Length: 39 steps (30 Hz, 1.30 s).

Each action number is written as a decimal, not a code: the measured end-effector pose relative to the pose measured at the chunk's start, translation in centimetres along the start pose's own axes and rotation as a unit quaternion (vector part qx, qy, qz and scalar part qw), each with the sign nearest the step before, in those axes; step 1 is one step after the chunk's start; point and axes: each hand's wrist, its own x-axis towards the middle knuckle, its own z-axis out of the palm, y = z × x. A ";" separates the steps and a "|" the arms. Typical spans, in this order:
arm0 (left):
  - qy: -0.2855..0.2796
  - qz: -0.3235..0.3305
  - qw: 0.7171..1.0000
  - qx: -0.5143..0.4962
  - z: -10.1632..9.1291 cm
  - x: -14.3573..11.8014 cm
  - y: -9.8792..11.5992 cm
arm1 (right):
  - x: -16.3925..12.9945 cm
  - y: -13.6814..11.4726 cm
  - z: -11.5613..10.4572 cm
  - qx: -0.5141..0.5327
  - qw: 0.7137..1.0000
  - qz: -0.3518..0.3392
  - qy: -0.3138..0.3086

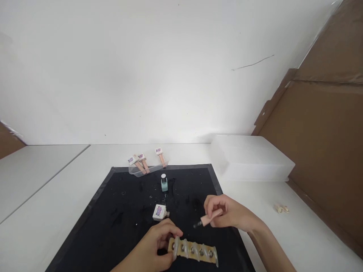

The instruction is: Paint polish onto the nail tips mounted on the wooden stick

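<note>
My left hand grips one end of a yellowish strip with whitish slanting bands and dark round spots along it. Above the strip, apart from it, my right hand pinches a pink nail polish brush cap, its dark brush tip pointing down and left. A white square nail polish bottle with a purple label lies on its side just beyond my left hand, uncapped. Farther back, a light teal bottle with a white-topped cap stands upright on the black mat.
A clear shallow tray at the mat's back edge holds several pink-capped bottles. A translucent white box stands at the right by a brown cardboard panel. Small cream-coloured pieces lie on the white table at the right.
</note>
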 end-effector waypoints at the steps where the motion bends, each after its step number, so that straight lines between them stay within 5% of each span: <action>1: -0.003 0.001 1.000 -0.029 -0.1 0.0 -0.3 | 0.1 0.0 0.0 0.003 1.000 -0.005 0.019; 7: 0.031 0.015 0.989 -0.146 -1.3 0.4 -1.5 | 0.6 -0.1 1.3 0.035 0.995 0.006 0.094; 15: 0.148 -0.023 0.965 -0.215 -1.5 -0.2 1.0 | 1.2 0.2 4.4 0.126 0.985 0.023 0.119; 24: 0.084 -0.012 0.914 -0.396 -0.6 -0.7 1.0 | 1.5 1.1 6.6 0.252 0.957 -0.038 0.141; 28: 0.054 0.011 0.928 -0.368 0.4 -0.6 0.8 | 1.6 1.3 7.8 0.277 0.950 -0.042 0.136; 34: 0.102 -0.027 0.936 -0.336 0.5 -0.7 0.4 | 1.6 1.3 8.8 0.280 0.955 -0.017 0.095; 39: 0.080 -0.026 0.945 -0.315 0.4 -0.9 0.1 | 1.4 1.4 7.9 0.247 0.955 -0.057 0.155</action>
